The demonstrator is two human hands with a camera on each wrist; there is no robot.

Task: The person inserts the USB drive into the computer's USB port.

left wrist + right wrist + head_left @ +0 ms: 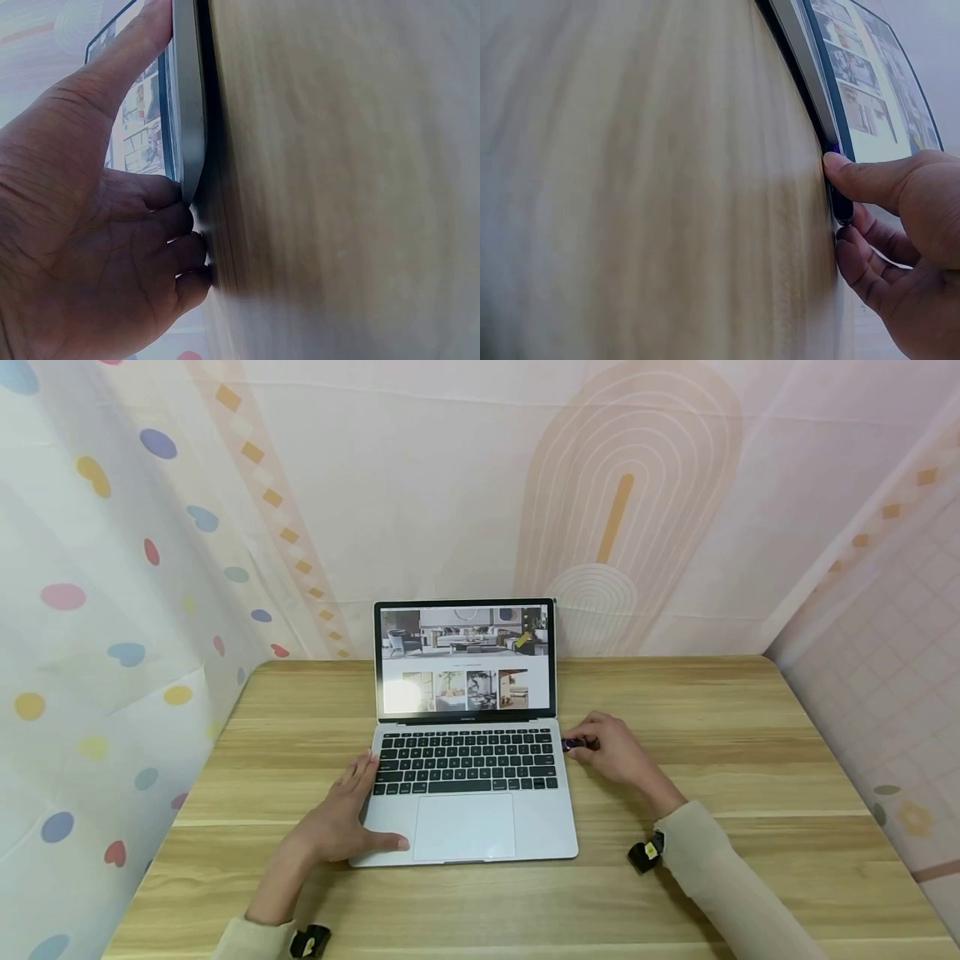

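An open silver laptop (465,827) with black keys and a lit screen stands on the wooden table. My left hand (341,818) rests against its left side, the thumb lying on the palm rest by the trackpad and the other fingers along the edge. In the left wrist view, the fingertips (196,279) touch down beside the laptop's corner. At the laptop's right edge, my right hand (615,750) pinches a small dark USB flash drive (841,202) with a purple end. That end meets the laptop's side; whether it sits inside a port is hidden.
Bare wooden table (712,718) extends on both sides of the laptop. A patterned cloth (450,485) hangs behind and along the sides. A black wrist camera (645,853) is worn at the right sleeve, another (310,941) at the left.
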